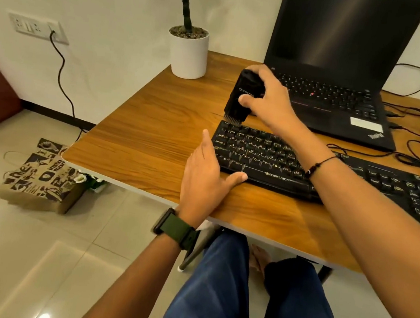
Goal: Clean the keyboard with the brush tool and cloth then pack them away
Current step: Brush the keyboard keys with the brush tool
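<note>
While the right hand (265, 97) grips the brush (243, 94), bristles down on the keyboard (269, 160) far-left corner, the flat left hand (207, 174) steadies it; brush seems light, stiff, best held mid-body.

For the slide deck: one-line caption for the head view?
Right hand holds brush tool bristles-down at keyboard top-left corner; left hand steadies its edge.

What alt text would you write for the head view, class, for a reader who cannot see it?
The right hand grips a black brush tool, bristles down on the far left corner of a black Zebronics keyboard on a wooden desk. The left hand rests flat against the keyboard's left end.
</note>
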Demonstrator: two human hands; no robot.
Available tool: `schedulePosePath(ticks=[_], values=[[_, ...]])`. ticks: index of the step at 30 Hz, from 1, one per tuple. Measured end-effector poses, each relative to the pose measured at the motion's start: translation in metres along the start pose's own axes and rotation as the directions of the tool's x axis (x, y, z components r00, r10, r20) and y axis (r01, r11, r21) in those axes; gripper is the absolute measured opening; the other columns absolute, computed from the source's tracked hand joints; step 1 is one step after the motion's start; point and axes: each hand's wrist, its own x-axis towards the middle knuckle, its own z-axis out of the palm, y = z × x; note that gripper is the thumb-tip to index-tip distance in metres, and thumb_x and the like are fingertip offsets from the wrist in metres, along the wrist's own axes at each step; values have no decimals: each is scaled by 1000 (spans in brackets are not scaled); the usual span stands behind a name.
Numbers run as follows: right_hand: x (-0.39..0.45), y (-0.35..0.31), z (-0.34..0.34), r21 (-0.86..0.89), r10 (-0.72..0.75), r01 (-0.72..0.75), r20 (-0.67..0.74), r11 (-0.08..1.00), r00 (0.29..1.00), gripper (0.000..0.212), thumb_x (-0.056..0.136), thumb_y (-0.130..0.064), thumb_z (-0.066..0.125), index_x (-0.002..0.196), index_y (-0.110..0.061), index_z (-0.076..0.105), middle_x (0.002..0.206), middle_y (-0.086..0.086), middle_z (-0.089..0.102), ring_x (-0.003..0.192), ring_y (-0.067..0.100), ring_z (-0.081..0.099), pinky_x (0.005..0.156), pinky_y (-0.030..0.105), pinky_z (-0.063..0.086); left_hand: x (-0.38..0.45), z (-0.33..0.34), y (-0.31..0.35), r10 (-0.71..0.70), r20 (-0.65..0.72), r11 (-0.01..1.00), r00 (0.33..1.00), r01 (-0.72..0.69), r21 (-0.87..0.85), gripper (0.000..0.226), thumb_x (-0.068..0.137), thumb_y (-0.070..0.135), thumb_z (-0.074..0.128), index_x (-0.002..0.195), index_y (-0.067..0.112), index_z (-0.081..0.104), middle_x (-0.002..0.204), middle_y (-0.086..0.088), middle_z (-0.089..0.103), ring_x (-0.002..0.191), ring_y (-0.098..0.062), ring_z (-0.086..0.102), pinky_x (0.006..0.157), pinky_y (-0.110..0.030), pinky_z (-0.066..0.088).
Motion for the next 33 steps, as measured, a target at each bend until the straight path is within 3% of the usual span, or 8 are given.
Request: schedulePosePath(ticks=[6,10,12,15,19,22,28,33], values=[[14,-4,10,-85,-20,31,129,996,991,48,83,-6,62,126,-20,46,111,-5,51,108,16,50,91,39,50,-1,1,-2,9,-6,1000,1000,-9,26,112,73,50,69,147,6,-3,151,-8,27,137,-20,27,112,-31,21],[18,-2,15,-241,-77,97,93,966,993,49,83,-9,61,127,-22,44,121,4,55,110,20,51,92,35,47,-2,1,-2,21,-10,998,1000,-20,58,108,76,51,66,147,6,-1,153,-8,24,140,-20,23,115,-36,20],[19,-2,13,-200,-71,77,36,977,997,48,84,-8,60,127,-22,44,122,5,54,109,18,50,86,29,48,-3,1,-1,17,-6,998,1000,-16,69,107,76,52,64,147,6,-1,153,-8,23,140,-19,22,115,-38,20],[19,-6,9,-95,-43,45,21,994,999,48,83,-6,61,126,-20,45,114,0,50,110,20,49,84,31,51,-3,1,-2,4,-7,998,1000,-4,69,106,76,54,63,147,7,-1,153,-7,24,139,-19,23,115,-38,21],[15,-9,10,-161,-39,62,144,985,989,50,82,-6,62,127,-20,45,116,0,52,107,16,48,84,28,47,-3,2,-2,-2,-6,997,1000,2,75,107,76,57,61,148,8,-1,153,-6,24,140,-19,22,115,-37,20],[15,-8,6,-206,-25,56,154,977,988,51,81,-6,61,127,-21,46,120,3,53,108,17,48,86,30,46,-3,2,-2,-11,-3,996,1000,12,93,108,75,62,58,148,8,-1,153,-6,23,140,-19,21,116,-35,19],[17,-19,1,-175,-87,98,70,980,994,50,81,-7,62,127,-18,46,111,-3,51,100,11,47,69,9,39,-3,2,-2,-10,-5,995,1000,11,95,107,75,61,58,148,7,0,152,-7,25,140,-20,23,115,-34,17],[14,-12,9,-246,-78,120,174,962,982,51,81,-7,62,129,-19,46,124,4,54,106,13,46,81,22,41,-4,3,-3,-12,-6,994,1000,13,106,107,76,61,58,148,7,0,152,-7,26,140,-20,23,115,-34,17]])
